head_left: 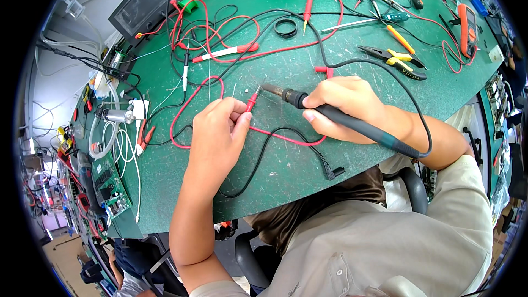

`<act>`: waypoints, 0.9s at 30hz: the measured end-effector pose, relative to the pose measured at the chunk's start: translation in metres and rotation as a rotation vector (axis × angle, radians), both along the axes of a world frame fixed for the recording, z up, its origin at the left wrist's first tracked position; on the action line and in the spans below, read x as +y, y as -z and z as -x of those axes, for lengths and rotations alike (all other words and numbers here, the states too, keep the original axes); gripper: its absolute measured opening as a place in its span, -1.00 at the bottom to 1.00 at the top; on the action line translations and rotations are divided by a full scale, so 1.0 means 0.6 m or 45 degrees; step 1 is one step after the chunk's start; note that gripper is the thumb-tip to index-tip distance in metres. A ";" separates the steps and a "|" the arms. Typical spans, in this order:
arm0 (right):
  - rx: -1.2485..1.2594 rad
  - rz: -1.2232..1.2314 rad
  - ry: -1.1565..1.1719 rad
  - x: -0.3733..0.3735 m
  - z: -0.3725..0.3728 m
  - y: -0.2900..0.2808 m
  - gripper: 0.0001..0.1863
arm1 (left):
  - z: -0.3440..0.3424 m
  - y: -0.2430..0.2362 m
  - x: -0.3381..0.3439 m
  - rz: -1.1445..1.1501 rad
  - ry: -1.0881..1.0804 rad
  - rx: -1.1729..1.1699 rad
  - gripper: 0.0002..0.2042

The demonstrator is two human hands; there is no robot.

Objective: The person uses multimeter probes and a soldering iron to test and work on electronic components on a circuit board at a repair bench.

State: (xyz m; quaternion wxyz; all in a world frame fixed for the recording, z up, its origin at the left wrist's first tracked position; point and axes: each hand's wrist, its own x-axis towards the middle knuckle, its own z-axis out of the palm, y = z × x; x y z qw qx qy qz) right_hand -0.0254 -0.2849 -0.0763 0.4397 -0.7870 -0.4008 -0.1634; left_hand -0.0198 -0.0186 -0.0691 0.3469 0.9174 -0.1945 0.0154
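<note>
My left hand (224, 126) pinches a red test probe (252, 100) between thumb and fingers, its metal tip pointing up and to the right. In my right hand (347, 110) is a soldering iron (363, 129), gripped by its dark handle. The iron's tip comes close to the probe's tip; whether they touch I cannot tell. A black cable runs from the handle's rear, round behind my right hand. Below my hands, a black lead with an angled plug (333, 172) lies on the green bench mat (286, 192), beside a red lead (291, 141).
Beyond my hands lie tangled red and black leads, a red-and-white probe (225, 53), a black ring (285, 28) and a red probe (308, 8). Pliers (393, 60), a screwdriver (396, 17) and an orange multimeter (467, 30) are at the right. A circuit board (110, 187) sits at left.
</note>
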 end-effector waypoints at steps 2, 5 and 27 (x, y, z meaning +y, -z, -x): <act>0.009 0.014 -0.021 0.000 -0.002 0.005 -0.84 | 0.000 0.000 -0.001 0.002 0.001 0.004 -0.90; -0.030 -0.053 0.002 0.003 -0.003 0.006 -0.84 | 0.001 -0.003 0.000 -0.003 -0.003 -0.001 -0.90; 0.021 0.012 -0.045 0.004 -0.003 0.008 -0.82 | 0.001 -0.002 0.000 -0.006 0.002 -0.010 -0.90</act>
